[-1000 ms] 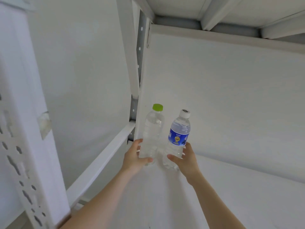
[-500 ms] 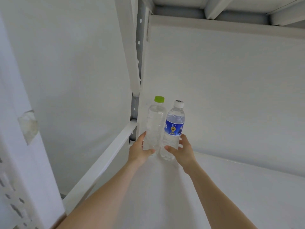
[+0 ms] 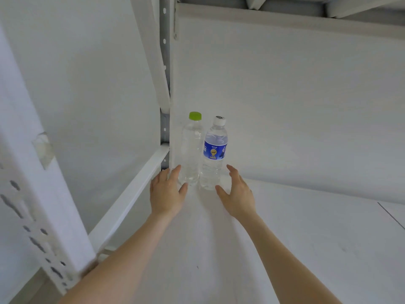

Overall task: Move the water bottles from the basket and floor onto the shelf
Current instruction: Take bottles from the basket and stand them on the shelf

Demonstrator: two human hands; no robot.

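Both hands have let go: the left hand [image 3: 167, 191] and right hand [image 3: 237, 194] now hover with fingers spread, holding nothing. Green-capped bottle [image 3: 191, 148] and blue-labelled bottle [image 3: 213, 152] stand upright, touching, in the shelf's [image 3: 306, 238] back-left corner. This pair looks placed, so any bottles remaining in the basket or on the floor come next.

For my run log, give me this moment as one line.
green-cap bottle, blue-label bottle: upright on shelf | left hand: open | right hand: open
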